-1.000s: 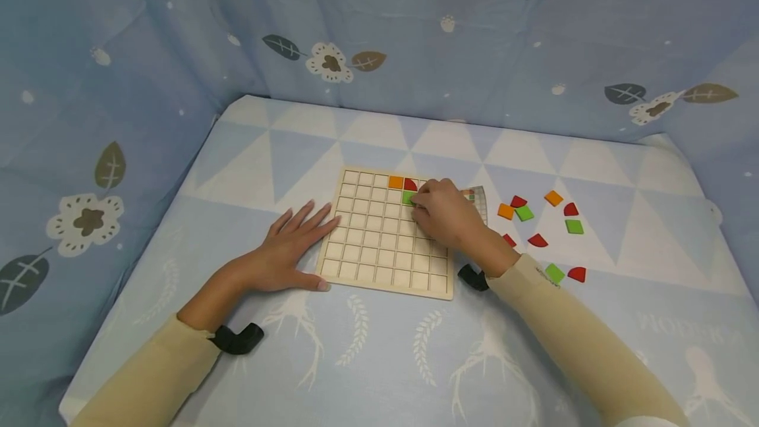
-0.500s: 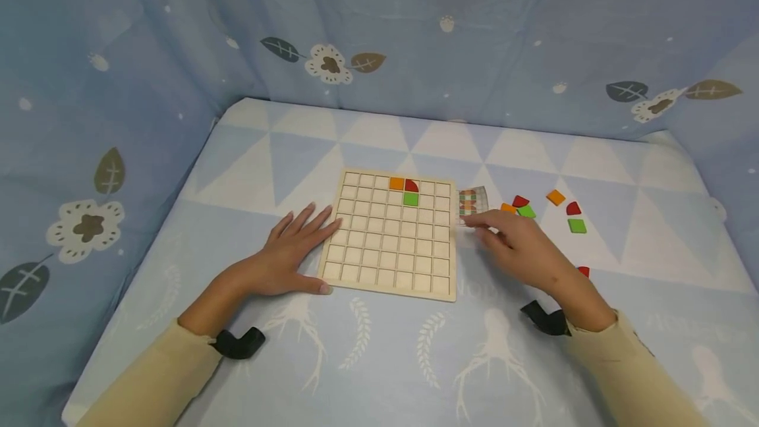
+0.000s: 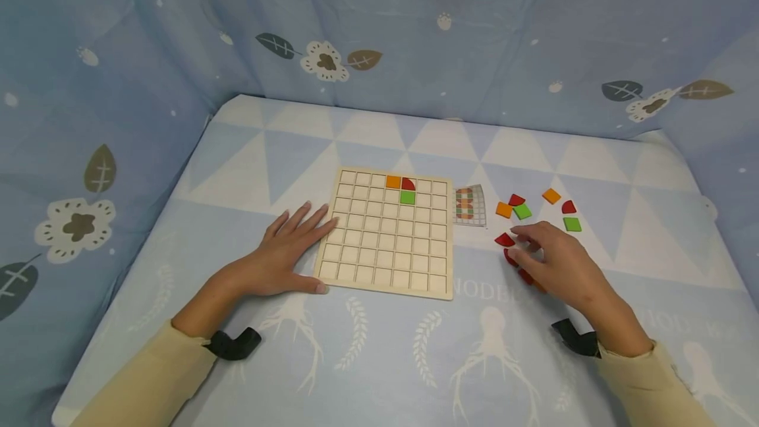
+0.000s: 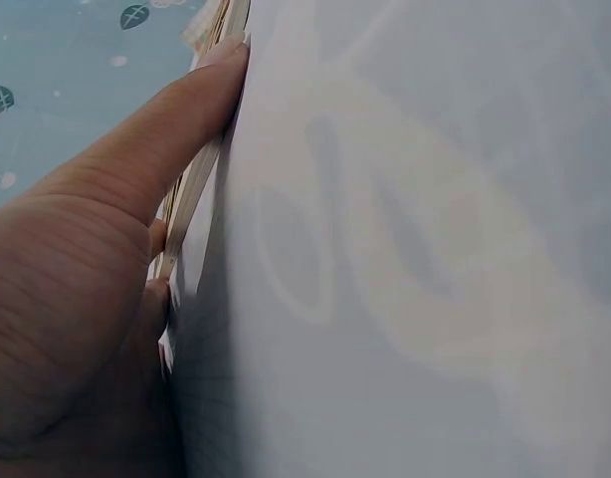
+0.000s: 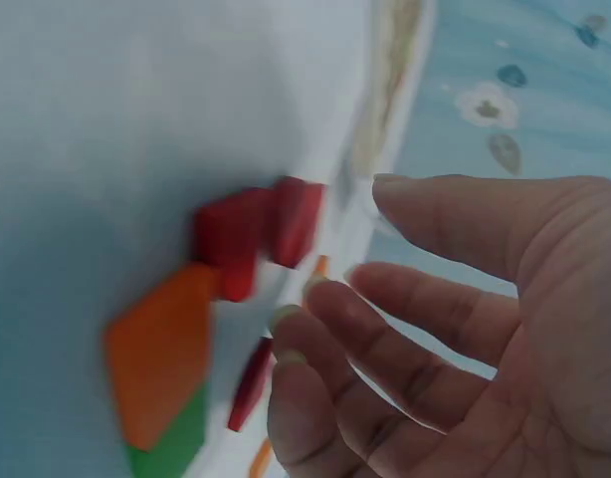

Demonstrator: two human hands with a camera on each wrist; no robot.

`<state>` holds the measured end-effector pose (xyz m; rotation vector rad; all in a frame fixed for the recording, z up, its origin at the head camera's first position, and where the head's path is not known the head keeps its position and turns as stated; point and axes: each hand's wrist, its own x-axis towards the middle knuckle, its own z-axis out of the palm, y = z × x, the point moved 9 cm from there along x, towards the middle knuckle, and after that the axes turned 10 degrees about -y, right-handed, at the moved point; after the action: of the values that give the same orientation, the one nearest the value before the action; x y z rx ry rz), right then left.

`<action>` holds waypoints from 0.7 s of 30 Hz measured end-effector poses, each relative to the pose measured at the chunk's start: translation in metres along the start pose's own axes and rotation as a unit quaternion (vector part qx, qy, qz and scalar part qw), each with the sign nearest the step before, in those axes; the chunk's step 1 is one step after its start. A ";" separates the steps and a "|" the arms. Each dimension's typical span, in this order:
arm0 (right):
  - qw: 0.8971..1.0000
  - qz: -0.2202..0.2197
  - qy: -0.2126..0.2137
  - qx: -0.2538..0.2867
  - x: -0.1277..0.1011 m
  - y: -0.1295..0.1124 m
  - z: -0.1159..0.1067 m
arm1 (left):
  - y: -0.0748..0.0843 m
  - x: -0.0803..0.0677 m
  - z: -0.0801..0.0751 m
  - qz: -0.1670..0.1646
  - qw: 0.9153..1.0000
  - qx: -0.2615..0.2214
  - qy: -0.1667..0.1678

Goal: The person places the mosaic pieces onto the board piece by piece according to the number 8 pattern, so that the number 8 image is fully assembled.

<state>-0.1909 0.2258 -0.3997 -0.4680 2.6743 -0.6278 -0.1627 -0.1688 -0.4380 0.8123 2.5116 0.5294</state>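
Right hand (image 3: 557,262) hovers, fingers loosely spread, over red tiles (image 3: 505,240) right of board (image 3: 385,232); left hand (image 3: 284,249) flat, steadying board edge. Tiles probably light, rigid, smooth: pinch by opposite edges.

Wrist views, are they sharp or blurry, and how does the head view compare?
Left wrist view: the thumb is fairly sharp, the cloth beside it a pale, washed-out blur. Right wrist view: the fingers and red pieces are soft, too close to focus. Head view: evenly lit, crisp, with the board clear.
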 end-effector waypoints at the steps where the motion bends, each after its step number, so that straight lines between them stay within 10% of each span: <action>1: 1.000 0.007 0.001 -0.010 0.000 0.002 0.002 | 0.000 0.000 0.000 -0.001 1.000 0.001 0.000; 21: 0.998 0.061 -0.002 0.015 0.001 0.005 0.014 | -0.002 0.001 0.000 -0.002 1.000 0.005 0.002</action>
<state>-0.1872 0.2245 -0.4138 -0.2947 2.6614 -0.6285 -0.1646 -0.1696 -0.4398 0.8098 2.5208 0.5168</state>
